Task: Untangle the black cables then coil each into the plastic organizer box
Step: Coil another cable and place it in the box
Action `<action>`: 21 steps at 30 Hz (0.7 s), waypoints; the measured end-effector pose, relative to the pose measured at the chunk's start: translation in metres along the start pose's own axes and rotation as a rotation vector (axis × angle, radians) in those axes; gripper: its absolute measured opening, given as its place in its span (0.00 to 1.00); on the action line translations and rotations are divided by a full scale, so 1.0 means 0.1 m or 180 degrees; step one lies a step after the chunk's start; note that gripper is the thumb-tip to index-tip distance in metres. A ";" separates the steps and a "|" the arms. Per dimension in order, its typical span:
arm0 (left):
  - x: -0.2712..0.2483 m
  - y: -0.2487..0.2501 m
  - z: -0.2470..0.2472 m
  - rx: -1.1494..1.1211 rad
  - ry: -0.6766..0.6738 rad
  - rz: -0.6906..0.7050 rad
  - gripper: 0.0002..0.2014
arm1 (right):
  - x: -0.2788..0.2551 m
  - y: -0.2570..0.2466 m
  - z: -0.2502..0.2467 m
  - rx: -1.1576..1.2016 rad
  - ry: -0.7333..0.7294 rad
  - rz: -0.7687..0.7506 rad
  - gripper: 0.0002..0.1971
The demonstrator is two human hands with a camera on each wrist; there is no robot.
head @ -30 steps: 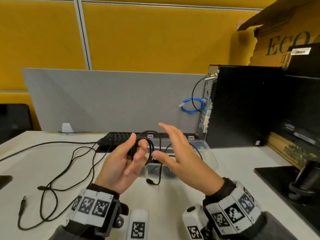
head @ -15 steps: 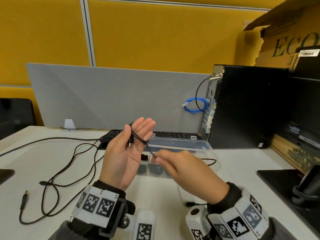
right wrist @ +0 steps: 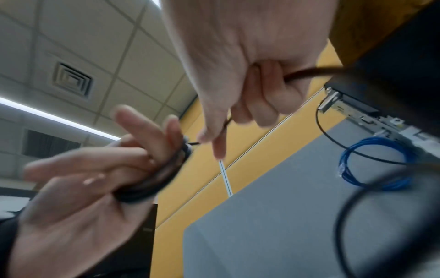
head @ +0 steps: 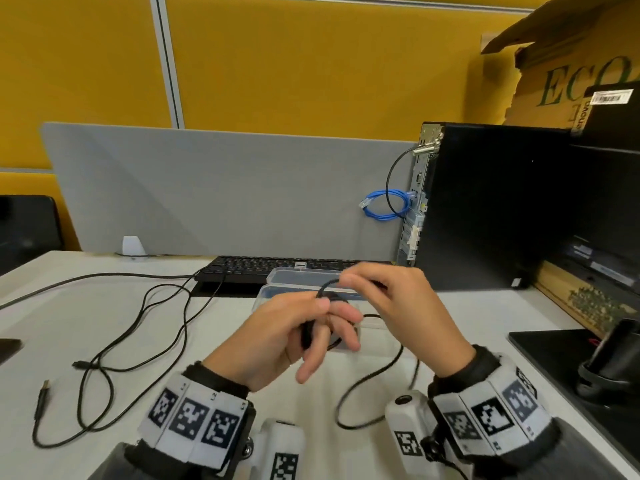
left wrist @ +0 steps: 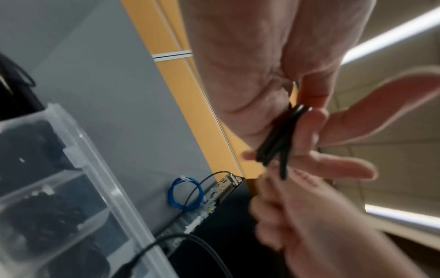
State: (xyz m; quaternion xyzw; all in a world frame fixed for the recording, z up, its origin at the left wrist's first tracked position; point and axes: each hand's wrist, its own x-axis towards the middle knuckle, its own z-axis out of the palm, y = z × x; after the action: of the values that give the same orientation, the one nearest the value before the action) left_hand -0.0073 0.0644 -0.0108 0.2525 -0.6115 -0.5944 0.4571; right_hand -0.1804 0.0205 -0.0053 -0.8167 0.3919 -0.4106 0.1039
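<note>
My left hand (head: 320, 318) holds a small coil of black cable (head: 332, 299) looped over its fingers, with the thumb pressing on it; the coil (left wrist: 278, 137) shows in the left wrist view too. My right hand (head: 349, 282) pinches the same cable just above the coil, fingers curled round the strand (right wrist: 307, 73). The loose tail (head: 367, 389) drops in a loop onto the table between my wrists. The clear plastic organizer box (head: 266, 294) sits right behind my hands, lid open, with dark coils in its compartments (left wrist: 47, 216). More tangled black cables (head: 138, 327) lie at the left.
A black keyboard (head: 277, 266) lies behind the box, before a grey divider (head: 225, 192). A black computer tower (head: 491, 206) with a blue cable loop (head: 382, 206) stands at the right. A monitor base (head: 568, 362) sits at the right edge. A USB plug (head: 43, 398) lies front left.
My left hand has dropped and tipped forward with the coil. My right hand has risen from below and now brings the cable over the left fingers. The tail slid nearer my wrists.
</note>
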 end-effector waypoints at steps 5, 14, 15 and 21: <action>0.03 0.14 -0.12 -0.1243 0.1122 0.0851 0.17 | -0.13 0.03 0.05 -0.0625 -0.2184 0.0374 0.13; 0.06 -0.13 -0.19 0.0956 0.1174 0.0057 0.15 | -0.10 -0.48 -0.09 -0.0801 -0.0243 -0.0741 0.17; 0.04 -0.12 -0.16 0.0940 0.0911 -0.0096 0.19 | -0.06 -0.45 -0.10 -0.0804 0.0011 -0.0732 0.18; -0.04 0.12 0.01 -0.0335 0.0326 -0.0114 0.28 | 0.19 -0.14 -0.18 -0.0953 -0.0531 -0.0057 0.19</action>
State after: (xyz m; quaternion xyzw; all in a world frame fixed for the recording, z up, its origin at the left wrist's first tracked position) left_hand -0.0039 0.0702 -0.0005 0.2691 -0.5507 -0.6201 0.4897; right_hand -0.1793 0.0191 0.0238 -0.8577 0.4315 -0.2793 0.0096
